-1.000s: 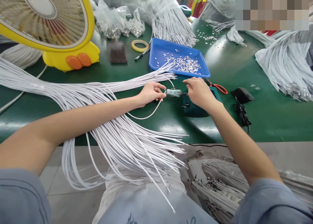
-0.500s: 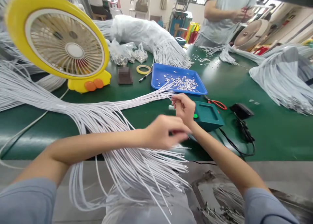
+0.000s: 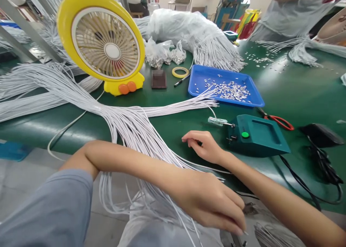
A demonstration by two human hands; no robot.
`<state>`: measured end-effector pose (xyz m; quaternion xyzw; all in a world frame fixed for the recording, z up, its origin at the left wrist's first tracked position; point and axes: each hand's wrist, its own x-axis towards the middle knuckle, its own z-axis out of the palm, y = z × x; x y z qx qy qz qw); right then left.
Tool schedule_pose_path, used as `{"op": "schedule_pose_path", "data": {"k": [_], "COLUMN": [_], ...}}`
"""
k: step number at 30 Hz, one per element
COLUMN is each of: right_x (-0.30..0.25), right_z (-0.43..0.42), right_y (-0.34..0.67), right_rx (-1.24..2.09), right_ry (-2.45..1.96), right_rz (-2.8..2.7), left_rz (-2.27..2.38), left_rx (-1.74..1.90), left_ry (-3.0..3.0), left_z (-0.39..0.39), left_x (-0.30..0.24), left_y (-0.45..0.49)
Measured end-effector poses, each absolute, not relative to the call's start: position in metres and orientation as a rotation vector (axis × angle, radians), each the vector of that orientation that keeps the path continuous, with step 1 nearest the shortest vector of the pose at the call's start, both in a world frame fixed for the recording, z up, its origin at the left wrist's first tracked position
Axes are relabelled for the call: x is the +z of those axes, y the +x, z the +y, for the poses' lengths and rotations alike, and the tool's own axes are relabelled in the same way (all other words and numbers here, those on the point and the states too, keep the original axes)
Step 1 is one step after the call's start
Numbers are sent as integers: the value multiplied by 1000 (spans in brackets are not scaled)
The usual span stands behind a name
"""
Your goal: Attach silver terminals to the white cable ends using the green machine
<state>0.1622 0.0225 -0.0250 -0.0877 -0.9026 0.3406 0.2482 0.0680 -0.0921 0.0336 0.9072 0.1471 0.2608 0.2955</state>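
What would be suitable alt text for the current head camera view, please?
A person's left hand hangs past the near edge of a green table, its forearm crossing over white cables, while the right hand is near a green device. Behind them are a yellow fan and a blue tray of small metallic pieces.

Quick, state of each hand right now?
Left hand: curled; whether it holds anything cannot be told.
Right hand: partly open, nothing visible in it.

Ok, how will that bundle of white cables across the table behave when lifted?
The white cables will probably sag, since some droop in loops over the edge of the green table. Their smooth curves hint at some springiness. Strands may splay apart, as the free ends fan out.
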Motion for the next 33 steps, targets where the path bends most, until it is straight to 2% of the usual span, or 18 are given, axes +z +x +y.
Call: {"op": "schedule_pose_path", "data": {"k": [3,7,8,11,14,17,23,33], "right_x": [-22,-18,-17,-14,-12,-12,-16,-17], "right_z": [15,13,13,10,6,4,6,7], "right_y": [162,163,163,162,161,160,160,159], "right_rx": [1063,1228,1263,1343,1406,1442,1498,1566], "right_ry": [-199,-221,-219,-194,-186,-180,-209,-231], "right_rz": [-2554,-2595,-2601,-2629,-2654,-2642,-2607,-2582], "left_rz": [386,551,792,1732,2144,2116,1989,2136], "left_rx": [635,891,928,661,312,207,226,639], "left_ry": [2734,2937,2898,2565,2159,2063,2032,1955], "left_z": [-92,-64,-51,-7,32,52,58,61], "left_x": [35,45,48,57,54,40,25,40], "left_y": [74,57,46,-1,-46,-69,-74,-82]}}
